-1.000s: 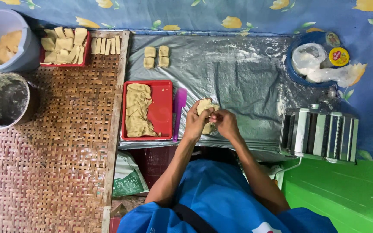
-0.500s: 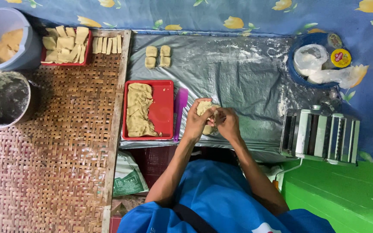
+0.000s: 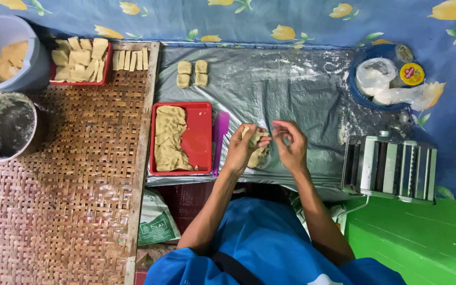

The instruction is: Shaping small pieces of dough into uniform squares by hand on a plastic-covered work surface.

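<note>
My left hand [image 3: 242, 149] cups a pale piece of dough [image 3: 256, 139] above the grey plastic sheet [image 3: 291, 89]. My right hand [image 3: 290, 143] is just right of it, fingertips pinching at the top edge of the dough. More dough hangs below between the two hands. A red tray [image 3: 202, 138] with a strip of flattened dough [image 3: 170, 138] lies left of my left hand, with a purple scraper [image 3: 219, 138] beside it. Several small folded dough pieces [image 3: 192, 73] sit at the far side of the sheet.
A metal pasta roller [image 3: 389, 168] stands at the right. A blue plate with plastic bags [image 3: 383, 79] is far right. On the woven mat [image 3: 64, 184] are a red tray of cut pieces [image 3: 80, 59], a grey bucket [image 3: 1, 47] and a dirty pot [image 3: 3, 126].
Both hands stay at the same spot, working the dough; my right hand's fingers have shifted to pinch its top edge.
</note>
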